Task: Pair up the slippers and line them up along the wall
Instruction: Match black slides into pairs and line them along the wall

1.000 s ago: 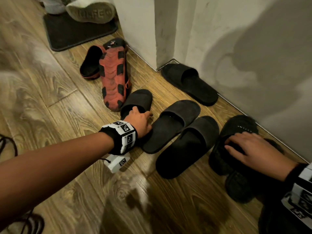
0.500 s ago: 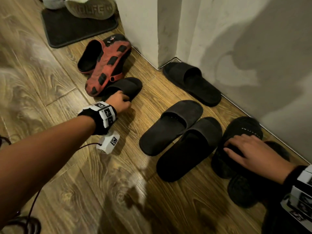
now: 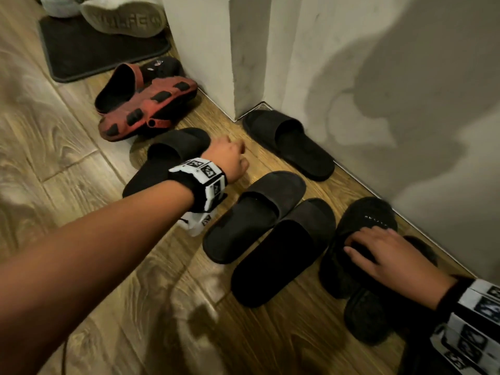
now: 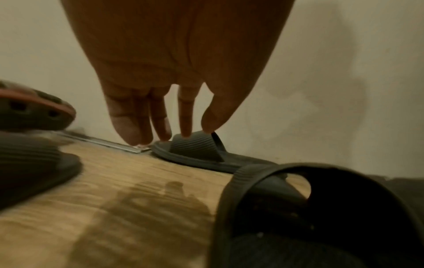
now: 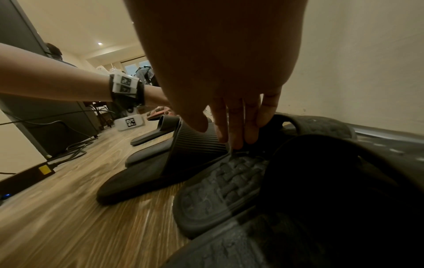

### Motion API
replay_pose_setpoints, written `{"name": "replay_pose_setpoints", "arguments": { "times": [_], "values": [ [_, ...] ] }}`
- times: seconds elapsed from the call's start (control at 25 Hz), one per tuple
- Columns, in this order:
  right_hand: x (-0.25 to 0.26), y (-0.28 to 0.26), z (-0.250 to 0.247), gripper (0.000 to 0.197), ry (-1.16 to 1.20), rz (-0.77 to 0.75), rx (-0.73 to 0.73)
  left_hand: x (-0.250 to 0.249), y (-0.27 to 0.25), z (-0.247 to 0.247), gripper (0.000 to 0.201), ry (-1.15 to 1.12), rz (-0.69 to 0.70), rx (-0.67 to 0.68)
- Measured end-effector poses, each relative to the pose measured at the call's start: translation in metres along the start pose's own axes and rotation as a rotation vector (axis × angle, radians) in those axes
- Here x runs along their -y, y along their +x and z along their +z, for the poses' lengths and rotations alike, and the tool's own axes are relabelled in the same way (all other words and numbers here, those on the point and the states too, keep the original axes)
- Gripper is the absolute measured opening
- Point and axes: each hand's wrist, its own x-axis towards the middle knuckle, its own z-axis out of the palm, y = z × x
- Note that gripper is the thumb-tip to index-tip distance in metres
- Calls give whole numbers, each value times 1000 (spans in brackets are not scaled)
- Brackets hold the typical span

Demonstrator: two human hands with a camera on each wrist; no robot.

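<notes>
My left hand [image 3: 235,155] hovers over bare floor with straight fingers [image 4: 160,125], holding nothing. It sits between a loose black slide [image 3: 167,155] on its left and a matching black slide [image 3: 286,142] against the wall. Two more black slides [image 3: 257,212] [image 3: 284,253] lie side by side in the middle. My right hand [image 3: 362,247] rests flat on a fuzzy black slipper [image 3: 365,215]; its mate [image 3: 365,318] lies partly under it. In the right wrist view the fingers [image 5: 231,134] touch that slipper's edge. Two red and black clogs [image 3: 146,106] lie by the wall corner, one sole up.
A dark mat [image 3: 94,50] with a white shoe [image 3: 124,18] lying sole up is at the back left. The wall corner [image 3: 230,63] juts out behind the clogs. Cables [image 5: 75,146] and a black box [image 5: 27,174] lie on the wooden floor farther left.
My left hand slid the loose black slide left beside the clogs, turning the sole-up clog, then let go and moved right toward the slide at the wall. The right hand stayed put.
</notes>
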Motion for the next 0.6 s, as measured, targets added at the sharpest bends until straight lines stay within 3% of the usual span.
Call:
{"name": "replay_pose_setpoints", "arguments": {
  "times": [0.12,0.28,0.6],
  "values": [
    [3,-7,2,34,25,-11,13,-38,28,18,49,-57,99,103],
    [4,-22,11,36,39,-26,40,-59,55,30,57,-8,23,196],
    [-9,-47,16,36,67,-34,39,-62,49,14,49,-131,-24,21]
  ]
}}
